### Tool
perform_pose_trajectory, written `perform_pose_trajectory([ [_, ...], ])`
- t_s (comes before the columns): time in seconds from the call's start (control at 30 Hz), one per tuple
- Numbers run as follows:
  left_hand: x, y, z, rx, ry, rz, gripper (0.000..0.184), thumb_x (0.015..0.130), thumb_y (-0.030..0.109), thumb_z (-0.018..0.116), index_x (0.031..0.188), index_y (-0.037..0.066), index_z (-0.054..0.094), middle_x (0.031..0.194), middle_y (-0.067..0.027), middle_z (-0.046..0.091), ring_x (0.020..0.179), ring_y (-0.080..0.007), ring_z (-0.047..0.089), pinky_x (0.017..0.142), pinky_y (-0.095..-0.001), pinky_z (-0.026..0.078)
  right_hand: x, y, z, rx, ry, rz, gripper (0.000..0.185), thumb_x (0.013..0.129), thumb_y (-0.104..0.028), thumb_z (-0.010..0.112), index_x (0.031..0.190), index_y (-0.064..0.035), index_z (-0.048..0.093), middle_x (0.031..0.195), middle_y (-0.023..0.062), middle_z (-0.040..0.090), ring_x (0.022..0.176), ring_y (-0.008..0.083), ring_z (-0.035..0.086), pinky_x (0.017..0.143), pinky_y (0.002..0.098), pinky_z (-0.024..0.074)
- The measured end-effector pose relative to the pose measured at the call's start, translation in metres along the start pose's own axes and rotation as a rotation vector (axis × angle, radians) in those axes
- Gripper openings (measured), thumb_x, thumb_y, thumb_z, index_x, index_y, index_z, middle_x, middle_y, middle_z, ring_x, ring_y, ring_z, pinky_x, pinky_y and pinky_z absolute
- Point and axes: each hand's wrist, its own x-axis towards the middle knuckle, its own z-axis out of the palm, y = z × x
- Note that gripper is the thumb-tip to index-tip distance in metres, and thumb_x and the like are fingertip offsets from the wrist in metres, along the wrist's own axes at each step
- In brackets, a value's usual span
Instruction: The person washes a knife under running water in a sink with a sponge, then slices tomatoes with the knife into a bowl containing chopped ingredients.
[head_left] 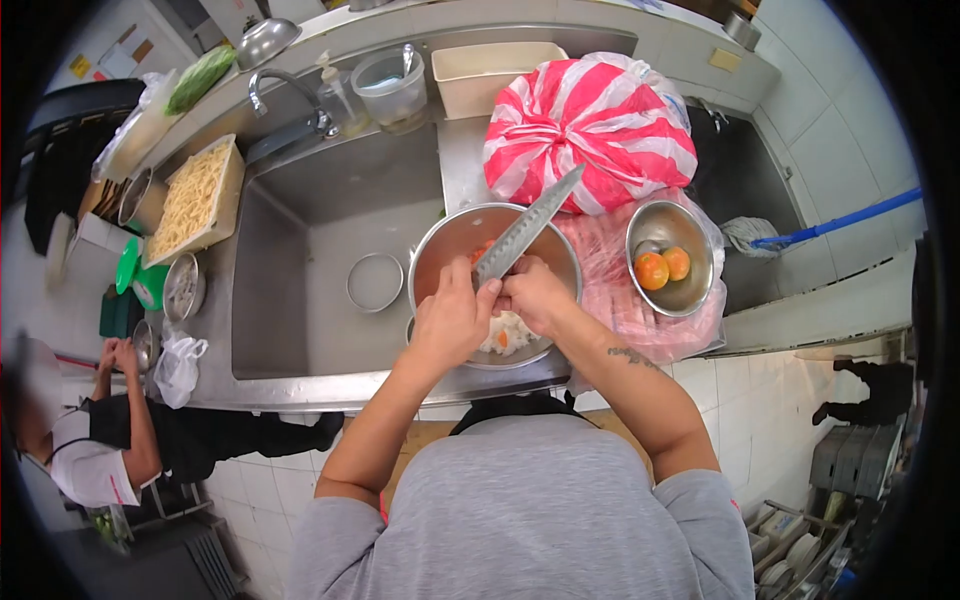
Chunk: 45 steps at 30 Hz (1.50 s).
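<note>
Both hands are together over a large steel bowl [428, 255]. A broad knife [530, 225] points up and to the right, its handle end by my left hand [452, 318], whose fingers are closed around it. My right hand [537, 297] is closed beside it, pinching something too small and hidden to name. Inside the bowl lie white chopped pieces [512, 336] with bits of orange, and more orange-red shows behind the blade. To the right, a smaller steel bowl [706, 262] holds two orange-red tomatoes [652, 270].
A steel sink [300, 330] with a strainer [375, 282] is left of the bowl. Behind stands a red-and-white striped bag [590, 130]; a noodle tray [230, 205] is at left. A co-worker [95, 450] stands at far left. A blue-handled mop [840, 225] is right.
</note>
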Motion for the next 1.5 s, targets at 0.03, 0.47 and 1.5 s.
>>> perform_pose_trajectory([
  [0.03,0.002,-0.002,-0.002,-0.026,0.006,-0.023,0.042,0.097,0.034,0.040,0.122,0.001,0.040,0.117,-0.0266,0.054,0.106,-0.0408,0.055,0.089,-0.0434,0.043,-0.001,0.004,0.002,-0.078,-0.041,0.026,0.017,0.085,0.001,0.052,0.099,0.0049,0.060,0.090,0.0102,0.063,0.075,0.0175,0.062,0.060,0.0271,0.0498],
  [0.47,-0.011,-0.009,-0.014,-0.332,-0.091,0.114,0.044,0.096,0.033,0.040,0.127,0.002,0.034,0.118,-0.0284,0.053,0.109,-0.0436,0.053,0.091,-0.0452,0.041,0.011,-0.007,-0.012,-0.083,-0.071,0.026,0.011,0.086,-0.002,0.050,0.091,0.0011,0.059,0.071,0.0038,0.053,0.057,0.0101,0.048,0.046,0.0236,0.0333],
  [1.5,0.002,-0.046,-0.004,-0.330,0.111,0.132,0.050,0.096,0.036,0.040,0.132,0.001,0.040,0.108,-0.0173,0.061,0.067,-0.0236,0.059,0.064,-0.0332,0.048,0.047,-0.017,-0.021,-1.024,-0.191,-0.230,0.012,0.078,-0.003,0.065,0.090,-0.0017,0.063,0.075,0.0069,0.062,0.068,0.0153,0.060,0.062,0.0314,0.0490],
])
